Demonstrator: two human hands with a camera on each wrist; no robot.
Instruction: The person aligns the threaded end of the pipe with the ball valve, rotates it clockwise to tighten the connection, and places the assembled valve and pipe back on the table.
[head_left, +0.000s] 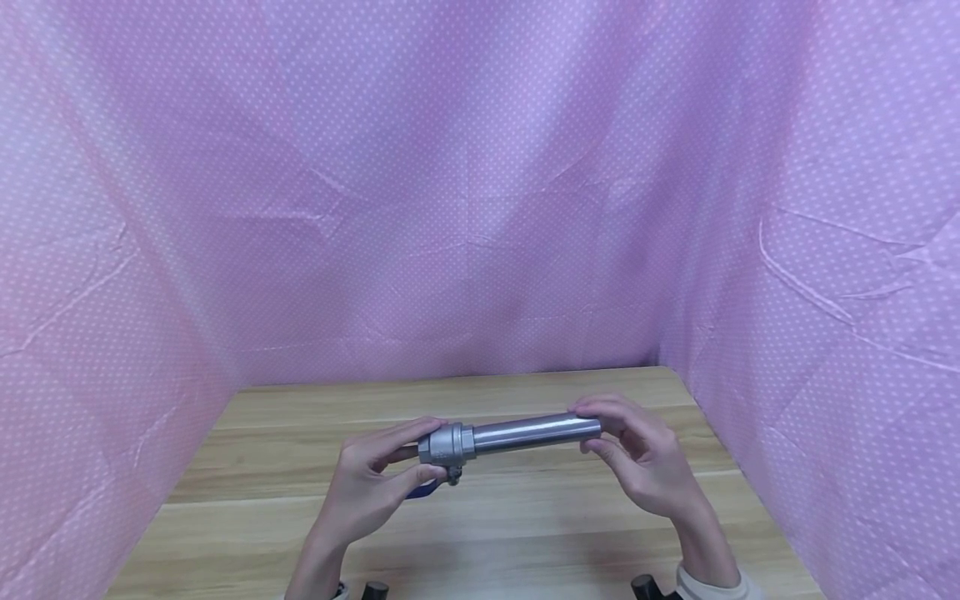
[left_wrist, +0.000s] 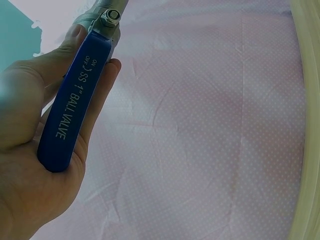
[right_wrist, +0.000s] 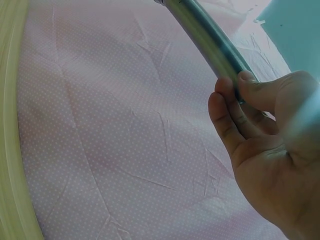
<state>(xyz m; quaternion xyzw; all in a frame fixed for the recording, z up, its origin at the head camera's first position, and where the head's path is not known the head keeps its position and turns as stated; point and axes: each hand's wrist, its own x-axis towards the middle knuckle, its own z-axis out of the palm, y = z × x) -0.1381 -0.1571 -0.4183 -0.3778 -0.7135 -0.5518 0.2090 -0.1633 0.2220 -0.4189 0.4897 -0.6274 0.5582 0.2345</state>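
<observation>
My left hand [head_left: 371, 479] grips a metal ball valve [head_left: 447, 446] between thumb and fingers. The valve's blue lever handle [left_wrist: 75, 102], printed "SS 1" BALL VALVE", runs back along the palm in the left wrist view. A smooth steel pipe [head_left: 536, 432] extends from the valve's right end, tilted slightly up to the right. At the pipe's far end my right hand [head_left: 645, 458] pinches it between thumb and fingertips. In the right wrist view the pipe [right_wrist: 210, 42] comes down from the top into those fingertips. Valve and pipe are held up over the wooden table.
The wood-grain table [head_left: 525, 525] lies below both hands. Pink dotted cloth [head_left: 465, 208] hangs behind it and along both sides. Two dark rod-like pieces, one of them a black cylinder [head_left: 375, 591], show at the bottom edge near the wrists.
</observation>
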